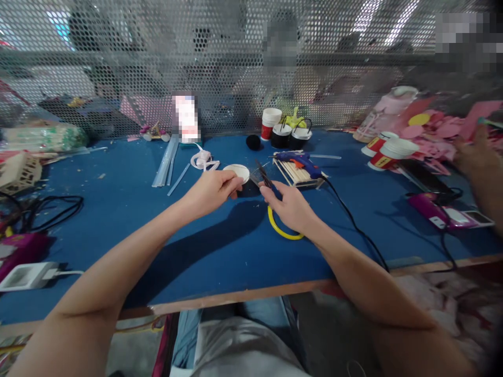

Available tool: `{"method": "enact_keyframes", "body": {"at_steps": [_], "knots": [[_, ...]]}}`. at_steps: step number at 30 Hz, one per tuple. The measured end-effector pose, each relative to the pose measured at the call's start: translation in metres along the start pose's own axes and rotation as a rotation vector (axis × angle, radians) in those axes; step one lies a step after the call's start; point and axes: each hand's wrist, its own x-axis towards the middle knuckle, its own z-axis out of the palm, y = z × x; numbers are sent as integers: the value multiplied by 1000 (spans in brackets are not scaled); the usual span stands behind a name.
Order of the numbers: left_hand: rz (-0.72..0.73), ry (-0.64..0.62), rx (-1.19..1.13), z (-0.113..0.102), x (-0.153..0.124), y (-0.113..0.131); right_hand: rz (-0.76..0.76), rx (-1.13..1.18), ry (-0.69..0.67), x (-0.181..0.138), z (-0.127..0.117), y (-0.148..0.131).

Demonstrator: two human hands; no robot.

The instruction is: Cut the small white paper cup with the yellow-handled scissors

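My left hand is closed, pinching the edge of a paper cup with a white round rim; a dark area lies under it. In my right hand is a pair of scissors with dark parts and a thin silvery blade, parted and pointing toward the cup. Below that hand curves a yellow loop; whether it is part of the scissors I cannot tell. Just beyond, a blue glue gun rests on a small rack of wooden sticks.
White ribbon and clear glue sticks lie left of centre. Cups and a black ball stand behind. A phone leans against the mesh. At right are red-and-white cups, a purple device and another person's hand.
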Motion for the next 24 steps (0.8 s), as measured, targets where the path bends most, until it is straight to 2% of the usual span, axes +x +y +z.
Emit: {"method": "enact_keyframes", "body": {"at_steps": [2,4,6,8,10,12,13,14,16,18,19,21,23,24], "knots": [[276,209,409,-9,-1,3,24,30,-32,0,-2,-1],[526,325,642,-12,0,2,0,65,-72,-2,-1,-2],[709,358,734,-10,2,-2,-32,80,-104,-4,2,-4],[782,367,715,-5,4,-7,-50,71,-121,-7,4,-7],[720,389,580,2,4,-11,-61,57,-118,-8,5,-8],[514,404,288,11,4,-11,-85,48,-86,-8,6,-8],[356,403,67,15,4,-10,-105,36,-61,-7,7,-7],[148,369,-192,19,4,-9,-129,13,-29,-6,9,-5],[-188,174,-662,25,4,-5,-173,-53,30,-5,11,-1],[-343,44,-898,26,4,-1,-194,-89,58,-4,11,1],[-348,7,-898,24,3,0,-192,-81,56,-3,10,1],[-242,-24,-670,17,1,3,-151,-35,32,-2,7,1],[-50,-14,-230,7,-2,6,-71,-9,9,-1,2,0],[32,45,7,2,-4,7,-29,-8,1,-1,0,-1]]}}
